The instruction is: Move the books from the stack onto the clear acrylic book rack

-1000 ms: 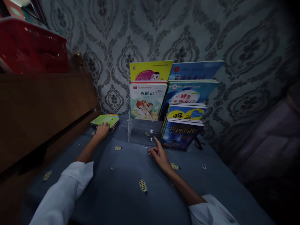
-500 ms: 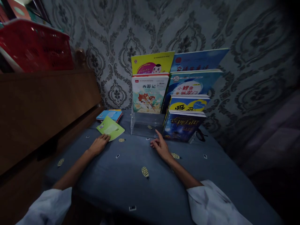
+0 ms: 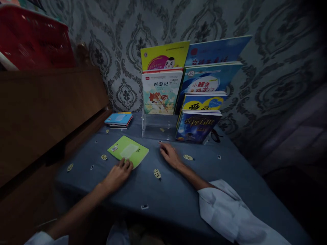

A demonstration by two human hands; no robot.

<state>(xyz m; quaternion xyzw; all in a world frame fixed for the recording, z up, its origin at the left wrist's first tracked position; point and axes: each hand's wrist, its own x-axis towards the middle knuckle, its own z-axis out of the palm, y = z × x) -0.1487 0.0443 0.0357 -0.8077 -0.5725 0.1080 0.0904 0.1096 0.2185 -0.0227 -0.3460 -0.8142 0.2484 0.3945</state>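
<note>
A thin green book (image 3: pixel 134 149) lies back cover up, a barcode near its left corner, on the dark patterned cloth. My left hand (image 3: pixel 119 175) is closed on its near edge, fingers on top and the thumb out of sight. My right hand (image 3: pixel 170 156) rests over the cloth to the right of the book, holding nothing, its fingers loosely bent and the index finger reaching forward. Just beyond it stands a clear acrylic book rack (image 3: pixel 159 131), its front left slot without a book. A white-covered book (image 3: pixel 162 97) stands behind that slot.
A small stack of books (image 3: pixel 119 119) lies at the back left. Blue books (image 3: pixel 198 127) fill the rack's right side, with dark glasses (image 3: pixel 216 135) beside it. On the wooden headboard (image 3: pixel 51 98) sits a red basket (image 3: pixel 38 41). Patterned wallpaper (image 3: pixel 122 47) rises behind.
My left hand has brought the green book from against the stack towards me and to the right. My right hand has drawn back slightly from the rack, its index finger lowered.
</note>
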